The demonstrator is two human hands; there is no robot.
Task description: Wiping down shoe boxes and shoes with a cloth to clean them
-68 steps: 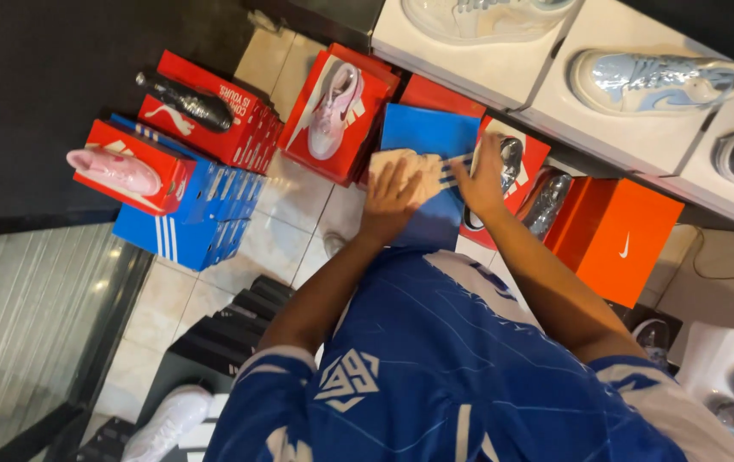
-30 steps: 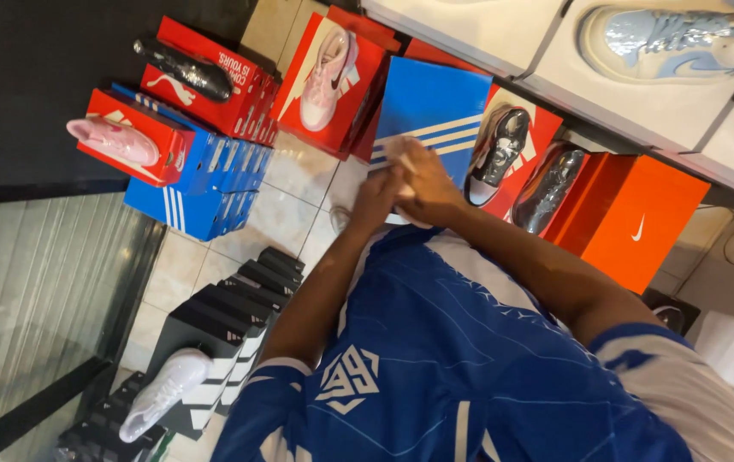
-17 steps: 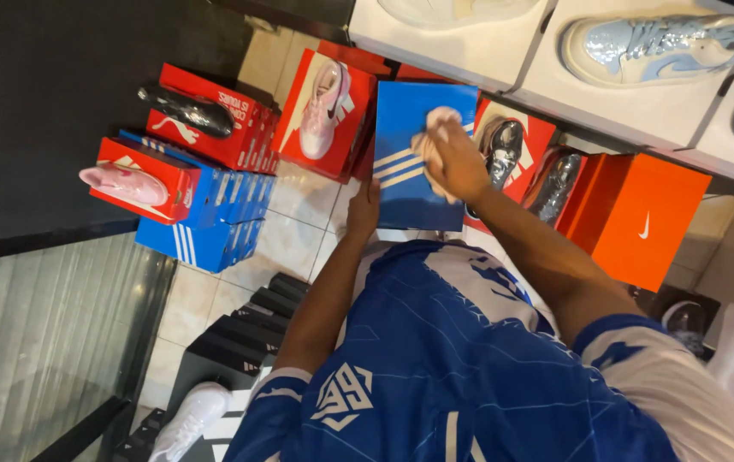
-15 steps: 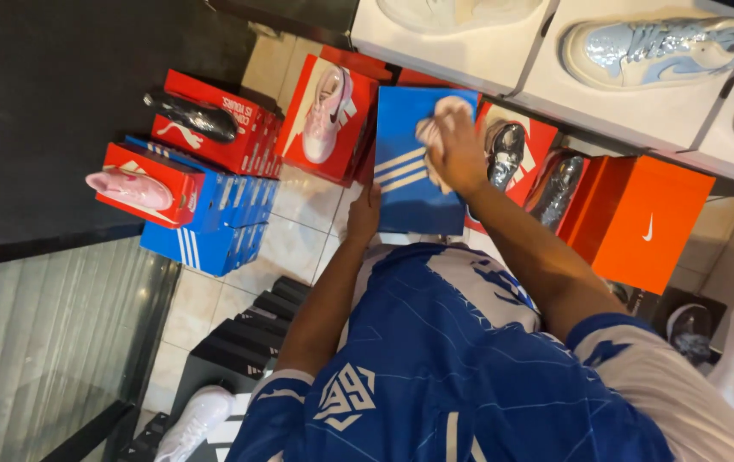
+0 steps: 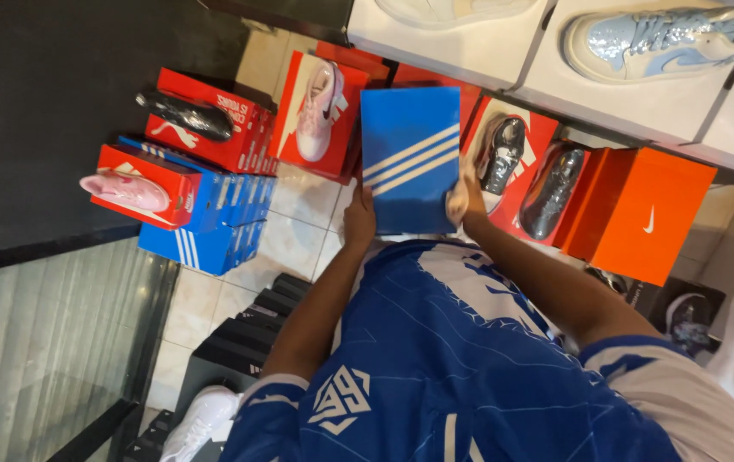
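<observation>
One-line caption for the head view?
Both hands, left and right, hold a blue striped shoebox among stacked shoeboxes.

Warm, fairly bright indoor light from above. Strong, saturated colour on the blue shoebox and the orange box. Soft glare on the white shelf blocks and the glossy floor tiles. Deep, near-black shadow over the dark wall at upper left. Slight motion softness around both hands; mild wide-angle stretch toward the edges.
</observation>
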